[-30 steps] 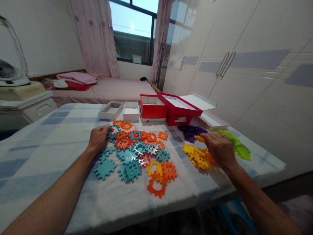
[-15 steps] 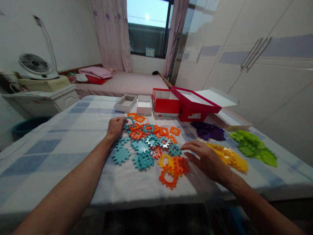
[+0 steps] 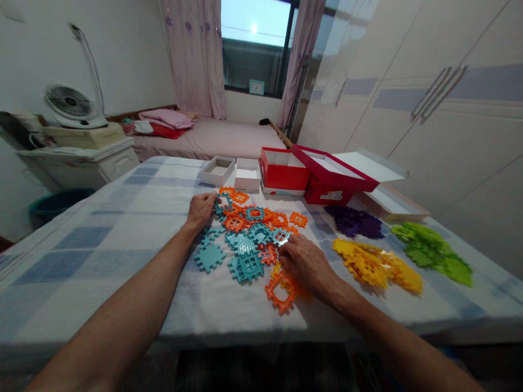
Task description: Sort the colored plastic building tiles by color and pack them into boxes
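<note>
My left hand is closed at the left edge of a mixed pile, its fingers on a teal square-frame building piece. My right hand reaches over the pile's right side with its fingers curled down. Under its fingertips and palm, pieces are partly hidden. A teal window-shaped piece lies just beyond those fingers. Nearest me is an orange frame piece, with yellow showing behind it. More orange pieces and teal pieces overlap in the middle. One solid teal piece rests apart at lower left.
To the right lie sorted heaps of yellow pieces, dark purple pieces and lime green pieces. Behind the pile stand two small white boxes, a red box and a crimson box. A checked cloth covers the table.
My right hand has moved left, from beside the yellow heap onto the pile's right side, and its fingers have curled. My left hand stays on the teal frame piece. The view has shifted slightly.
</note>
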`<action>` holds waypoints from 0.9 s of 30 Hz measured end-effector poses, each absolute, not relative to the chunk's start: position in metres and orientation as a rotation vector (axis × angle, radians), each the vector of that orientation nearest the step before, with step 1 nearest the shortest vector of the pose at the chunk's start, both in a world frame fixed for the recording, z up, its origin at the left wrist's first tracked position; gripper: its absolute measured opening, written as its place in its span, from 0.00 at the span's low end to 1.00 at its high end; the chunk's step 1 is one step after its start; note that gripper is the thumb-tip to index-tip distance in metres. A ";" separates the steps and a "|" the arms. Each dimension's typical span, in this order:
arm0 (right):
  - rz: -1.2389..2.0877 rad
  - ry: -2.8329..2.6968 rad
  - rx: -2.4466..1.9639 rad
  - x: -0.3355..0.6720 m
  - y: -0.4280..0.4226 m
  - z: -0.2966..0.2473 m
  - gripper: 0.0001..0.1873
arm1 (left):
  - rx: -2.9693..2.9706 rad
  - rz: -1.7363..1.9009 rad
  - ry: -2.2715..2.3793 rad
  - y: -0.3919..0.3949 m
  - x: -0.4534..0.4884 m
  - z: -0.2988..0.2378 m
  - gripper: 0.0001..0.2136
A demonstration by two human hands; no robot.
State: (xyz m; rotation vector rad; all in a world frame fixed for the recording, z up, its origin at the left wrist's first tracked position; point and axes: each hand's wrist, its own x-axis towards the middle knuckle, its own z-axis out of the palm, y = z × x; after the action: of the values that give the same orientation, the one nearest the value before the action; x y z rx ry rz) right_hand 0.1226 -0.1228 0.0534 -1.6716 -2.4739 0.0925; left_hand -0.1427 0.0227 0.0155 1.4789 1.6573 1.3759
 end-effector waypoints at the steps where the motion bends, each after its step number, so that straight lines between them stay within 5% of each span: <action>1: 0.122 -2.454 -1.656 0.123 -0.123 0.055 0.10 | 1.482 1.375 1.654 0.023 -0.143 0.015 0.23; 6: 0.223 -2.365 -1.450 0.136 -0.142 0.073 0.11 | 1.505 1.393 1.645 0.025 -0.145 0.011 0.22; 10: 0.304 -2.540 -1.358 0.150 -0.169 0.075 0.33 | 1.518 1.399 1.640 0.025 -0.145 0.012 0.22; 12: 0.295 -2.566 -1.391 0.153 -0.176 0.068 0.36 | 1.509 1.396 1.653 0.024 -0.144 0.013 0.22; 20: 0.357 -2.279 -1.479 0.148 -0.166 0.048 0.07 | 1.513 1.360 1.678 0.024 -0.145 0.013 0.23; 27: 0.371 -2.139 -1.391 0.129 -0.129 0.049 0.04 | 1.535 1.348 1.682 0.025 -0.145 0.013 0.23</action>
State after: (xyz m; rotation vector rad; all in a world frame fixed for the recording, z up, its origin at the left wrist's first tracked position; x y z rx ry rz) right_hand 0.1294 -0.1287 0.0491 -1.3909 -2.1386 0.3711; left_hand -0.1451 0.0246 0.0132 1.5352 1.6820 1.3475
